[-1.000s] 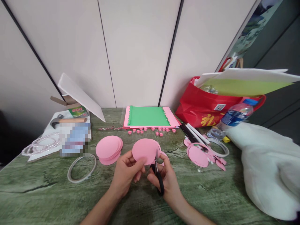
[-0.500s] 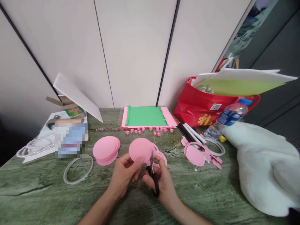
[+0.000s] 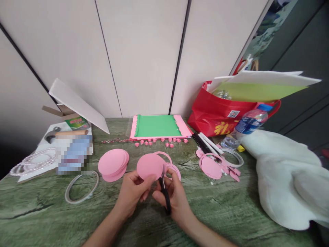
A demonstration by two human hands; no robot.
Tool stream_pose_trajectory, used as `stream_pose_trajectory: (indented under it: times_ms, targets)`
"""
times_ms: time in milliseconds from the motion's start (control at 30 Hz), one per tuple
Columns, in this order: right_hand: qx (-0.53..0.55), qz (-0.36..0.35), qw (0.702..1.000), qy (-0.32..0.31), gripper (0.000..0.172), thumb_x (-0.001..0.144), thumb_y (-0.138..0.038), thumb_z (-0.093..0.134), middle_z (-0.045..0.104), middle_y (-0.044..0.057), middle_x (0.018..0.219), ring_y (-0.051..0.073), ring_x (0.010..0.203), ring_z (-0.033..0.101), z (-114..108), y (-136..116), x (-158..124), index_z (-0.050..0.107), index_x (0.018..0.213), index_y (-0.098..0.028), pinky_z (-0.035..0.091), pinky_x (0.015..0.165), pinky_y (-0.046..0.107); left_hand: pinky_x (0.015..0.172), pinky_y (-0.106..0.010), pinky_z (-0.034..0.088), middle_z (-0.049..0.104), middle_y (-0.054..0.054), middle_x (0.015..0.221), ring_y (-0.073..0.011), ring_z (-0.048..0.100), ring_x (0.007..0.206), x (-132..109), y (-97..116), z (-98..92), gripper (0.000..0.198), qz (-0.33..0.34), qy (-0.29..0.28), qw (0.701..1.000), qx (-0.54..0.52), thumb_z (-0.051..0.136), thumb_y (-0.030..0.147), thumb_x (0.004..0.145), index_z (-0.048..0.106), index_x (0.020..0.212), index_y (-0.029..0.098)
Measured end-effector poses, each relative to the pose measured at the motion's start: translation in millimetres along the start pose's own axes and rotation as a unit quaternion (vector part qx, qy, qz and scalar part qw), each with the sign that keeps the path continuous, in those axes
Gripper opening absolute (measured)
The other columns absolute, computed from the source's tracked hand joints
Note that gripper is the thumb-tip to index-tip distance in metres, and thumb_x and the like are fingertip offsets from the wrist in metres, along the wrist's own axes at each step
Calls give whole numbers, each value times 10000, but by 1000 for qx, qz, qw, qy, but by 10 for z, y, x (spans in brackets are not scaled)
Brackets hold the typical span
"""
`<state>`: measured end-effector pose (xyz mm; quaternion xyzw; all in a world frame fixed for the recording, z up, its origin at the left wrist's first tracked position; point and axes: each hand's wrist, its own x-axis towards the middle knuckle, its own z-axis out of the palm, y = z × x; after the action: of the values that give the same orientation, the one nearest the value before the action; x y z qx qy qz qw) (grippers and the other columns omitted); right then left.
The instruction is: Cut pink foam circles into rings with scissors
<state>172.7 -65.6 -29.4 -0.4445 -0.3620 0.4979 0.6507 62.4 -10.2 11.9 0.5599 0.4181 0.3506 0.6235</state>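
Note:
My left hand [image 3: 132, 192] pinches the lower edge of a pink paper disc [image 3: 149, 166] held just above the green table [image 3: 51, 219]. My right hand [image 3: 174, 197] grips black scissors [image 3: 164, 190], whose blades point up into the disc's right edge. A thin pink trimmed strip [image 3: 168, 161] curls off behind the disc. A stack of cut pink discs [image 3: 113, 164] lies to the left of my hands.
Green and pink paper sheets [image 3: 156, 125] lie at the back, with small pink pieces [image 3: 159, 141] in front. A tape ring [image 3: 81, 187], beads [image 3: 33, 159], a hammer [image 3: 65, 133], pens [image 3: 205, 141], pink scraps [image 3: 212, 166], a red bag [image 3: 221, 116], a bottle [image 3: 248, 123] and a white cloth [image 3: 288, 178] surround them.
The disc has turned a little in my left hand as the scissors cut along its edge, and the trimmed strip has grown longer. The camera has shifted slightly.

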Motion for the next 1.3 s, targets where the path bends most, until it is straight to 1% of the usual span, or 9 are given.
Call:
stream_pose_trajectory:
  times_ms: [133, 267, 467, 633, 833, 1000, 1100, 1200, 1300]
  targets:
    - [4, 5, 1000, 6, 686, 534, -377, 797, 487, -77, 606, 106, 533, 417, 14, -35, -7, 355, 1041, -240, 323, 529, 222, 320, -158, 188, 422, 63, 373, -27, 290, 308, -6, 4, -4, 294, 2, -1, 1000, 0, 651, 397, 681, 564, 608, 127]
    - [12, 14, 1000, 1, 671, 529, -311, 808, 470, -98, 568, 87, 498, 384, 28, -63, -21, 359, 1024, -242, 297, 499, 202, 327, -158, 187, 413, 67, 373, -27, 286, 313, -10, 1, -5, 291, 5, 0, 1000, -4, 650, 395, 688, 554, 607, 132]
    - [41, 19, 999, -6, 632, 560, -271, 786, 469, -108, 548, 79, 463, 394, 12, -30, -26, 367, 1033, -258, 282, 465, 189, 337, -159, 179, 413, 73, 386, -22, 292, 312, -5, 18, -1, 294, 10, 3, 1000, -26, 655, 384, 687, 527, 592, 137]
    - [37, 30, 999, -4, 616, 542, -268, 791, 465, -120, 513, 64, 412, 374, 21, -69, -24, 377, 997, -262, 271, 434, 174, 339, -161, 176, 411, 75, 386, -21, 294, 310, 2, 26, 3, 295, 15, 4, 999, -36, 657, 383, 685, 520, 592, 138]
    - [37, 51, 998, 11, 686, 498, -316, 820, 516, -113, 502, 76, 400, 409, 34, -55, -18, 378, 1020, -266, 288, 419, 177, 329, -144, 195, 431, 72, 405, -14, 315, 306, -3, 17, 2, 294, 16, 1, 998, -55, 657, 376, 694, 519, 594, 137]
    - [51, 43, 998, -9, 726, 515, -343, 825, 554, -87, 537, 103, 423, 462, 17, 53, -26, 356, 1062, -259, 322, 444, 207, 280, -144, 227, 502, 41, 442, -36, 386, 284, -7, -2, 2, 323, -18, -26, 996, -78, 627, 422, 713, 542, 588, 137]
    - [55, 15, 998, -24, 695, 568, -374, 798, 532, -87, 559, 110, 451, 485, 11, 108, -34, 347, 1085, -263, 343, 473, 218, 269, -141, 231, 483, 30, 392, -34, 380, 270, -14, -6, 8, 372, -37, -23, 997, -58, 644, 428, 690, 546, 506, 120]
    - [47, -13, 999, -19, 689, 572, -400, 793, 538, -70, 618, 125, 515, 516, 12, 113, -35, 355, 1085, -262, 390, 529, 245, 260, -138, 226, 471, 32, 368, -32, 367, 258, -22, 5, 21, 382, -42, -17, 998, -50, 659, 423, 669, 541, 471, 118]
    - [42, -18, 999, -13, 693, 580, -414, 787, 545, -50, 671, 146, 574, 538, 14, 82, -32, 350, 1096, -260, 423, 592, 285, 255, -141, 225, 460, 34, 356, -35, 365, 253, -29, 22, 36, 387, -44, -24, 998, -46, 664, 416, 659, 526, 448, 122]
